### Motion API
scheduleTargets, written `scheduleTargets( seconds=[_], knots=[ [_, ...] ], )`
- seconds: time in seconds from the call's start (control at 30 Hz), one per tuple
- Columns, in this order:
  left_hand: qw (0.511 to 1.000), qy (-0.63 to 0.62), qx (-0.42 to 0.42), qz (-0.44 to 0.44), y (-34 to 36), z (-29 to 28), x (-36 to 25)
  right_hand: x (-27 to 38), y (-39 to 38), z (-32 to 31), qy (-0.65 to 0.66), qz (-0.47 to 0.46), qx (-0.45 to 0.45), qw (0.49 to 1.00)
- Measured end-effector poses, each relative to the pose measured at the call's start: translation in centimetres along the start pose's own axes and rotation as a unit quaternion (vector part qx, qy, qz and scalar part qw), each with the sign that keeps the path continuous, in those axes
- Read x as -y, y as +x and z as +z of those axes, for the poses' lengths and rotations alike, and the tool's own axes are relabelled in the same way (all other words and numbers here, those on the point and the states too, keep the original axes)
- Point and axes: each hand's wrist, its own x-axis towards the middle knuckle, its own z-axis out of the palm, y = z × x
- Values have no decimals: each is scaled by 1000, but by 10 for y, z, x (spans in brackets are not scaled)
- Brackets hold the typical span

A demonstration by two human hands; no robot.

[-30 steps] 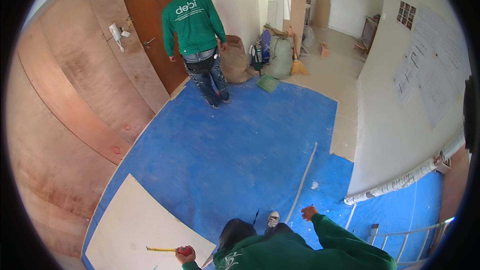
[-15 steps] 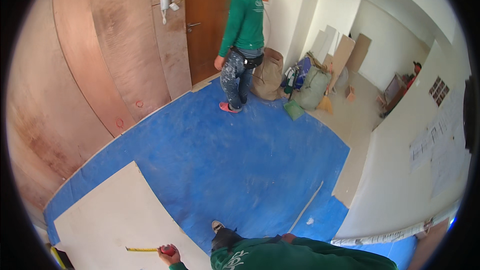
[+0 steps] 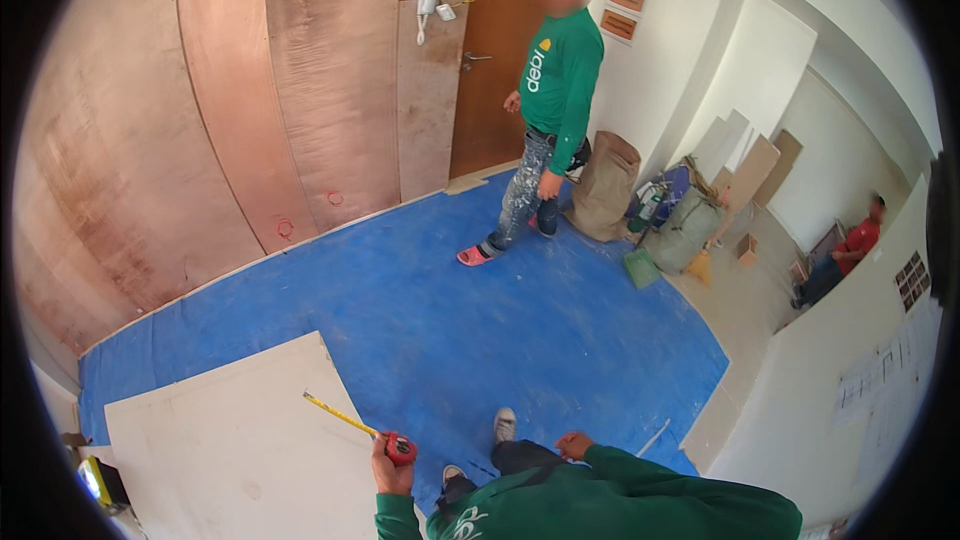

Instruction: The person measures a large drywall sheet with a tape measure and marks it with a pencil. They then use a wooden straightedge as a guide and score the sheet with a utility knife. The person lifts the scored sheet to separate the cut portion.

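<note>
My left hand [image 3: 388, 470], at bottom centre, holds a red tape measure [image 3: 400, 449] with a short length of yellow blade [image 3: 340, 410] pulled out, slanting up to the left above a large white board [image 3: 210, 420] lying on the blue floor covering [image 3: 420, 310]. My right hand [image 3: 574, 445] hangs near my body, fingers loosely bent and apart, nothing visible in it.
A co-worker in green [image 3: 560, 70] stands by the wooden door [image 3: 485, 0], near sacks [image 3: 600, 190], leaning boards [image 3: 745, 175] and a broom [image 3: 700, 267]. Plywood panels [image 3: 220, 120] line the left wall. Another person in red [image 3: 855, 240] is beyond the right wall [image 3: 830, 380].
My left hand has risen with the tape, its blade now angled upward. The green-shirted co-worker has turned round to face me. The view has swung left, and the person in red shows more fully.
</note>
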Motion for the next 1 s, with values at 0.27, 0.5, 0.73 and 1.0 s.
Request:
scheduleTargets(
  seconds=[0.27, 0.5, 0.73, 1.0],
  knots=[
    [973, 197, -63, 98, 29, 4, -1, 44, 172, -12, 160, 83, -14, 984],
    [940, 220, -178, 191, 48, 104, -14, 243, 280, -104, -147, -101, 114, 977],
    [938, 143, -173, 265, 115, 244, 20, 492, 259, -132, -20, -276, 369, 887],
    [874, 244, -160, 390, 198, 271, 52, 580, 188, -62, -100, -589, 427, 679]
  ],
)
